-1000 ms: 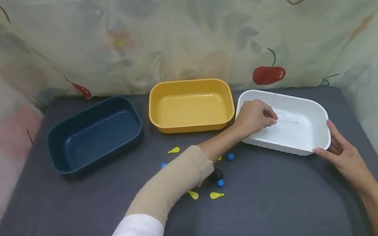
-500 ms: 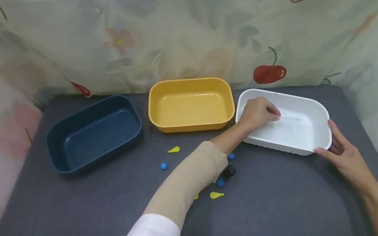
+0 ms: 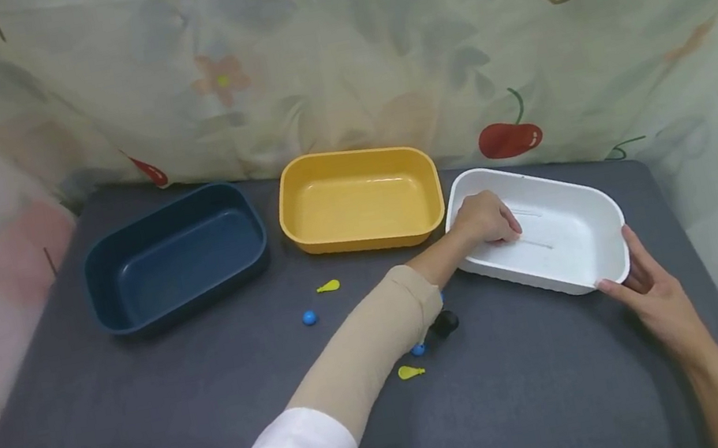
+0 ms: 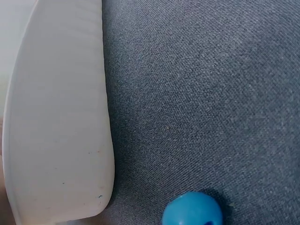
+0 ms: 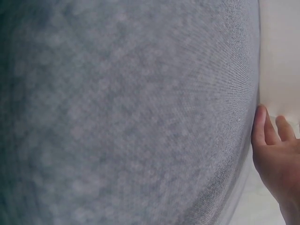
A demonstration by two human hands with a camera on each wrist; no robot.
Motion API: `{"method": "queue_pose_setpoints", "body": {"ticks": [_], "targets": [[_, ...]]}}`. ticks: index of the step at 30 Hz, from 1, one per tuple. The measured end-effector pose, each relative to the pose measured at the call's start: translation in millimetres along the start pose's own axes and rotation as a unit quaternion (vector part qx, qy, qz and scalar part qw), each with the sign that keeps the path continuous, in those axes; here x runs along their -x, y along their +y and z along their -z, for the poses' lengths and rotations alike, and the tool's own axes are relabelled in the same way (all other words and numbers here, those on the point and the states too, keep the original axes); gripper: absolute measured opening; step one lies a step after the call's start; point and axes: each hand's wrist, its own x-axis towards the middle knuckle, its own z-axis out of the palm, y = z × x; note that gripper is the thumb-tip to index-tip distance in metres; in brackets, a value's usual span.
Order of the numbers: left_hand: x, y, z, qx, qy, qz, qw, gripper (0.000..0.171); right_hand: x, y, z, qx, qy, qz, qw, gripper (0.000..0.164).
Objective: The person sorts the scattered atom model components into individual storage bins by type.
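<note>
My left hand (image 3: 486,219) reaches into the white basin (image 3: 592,239), its fingers curled and low over the bottom. From its fingertips extends a thin whitish stick (image 3: 539,244), the near end hidden by the fingers. Other faint thin lines show on the basin floor behind it. My right hand (image 3: 657,303) grips the basin's near right corner, thumb at the front and fingers along the side. In the right wrist view, fingers (image 5: 260,126) of the right hand touch the basin's wall. The left wrist view has the basin's outer side (image 4: 61,117) and a blue ball (image 4: 193,211).
A yellow basin (image 3: 367,238) stands left of the white one, and a dark blue basin (image 3: 185,302) farther left. On the grey cloth (image 3: 151,437) lie small yellow pieces (image 3: 411,371), blue balls (image 3: 309,318) and a black object (image 3: 444,322), some partly behind the left sleeve.
My left arm has shifted right across the cloth. The left hand dips lower in the white basin and the stick moves with it. The right hand keeps its hold on the corner.
</note>
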Motion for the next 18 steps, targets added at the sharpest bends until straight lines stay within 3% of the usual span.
{"method": "queue_pose_setpoints", "body": {"ticks": [10,18], "targets": [[-3.3,-1.6,-2.3,-0.050,0.015,0.000,0.9986,0.007,0.5,0.3,0.0,0.006,-0.001,0.009,1.000,0.089],[-0.9,0.5,-1.8,-0.060,0.025,0.010,0.9978,0.006,0.4,1.9,0.9,0.025,0.000,0.012,1.000,0.090]]}}
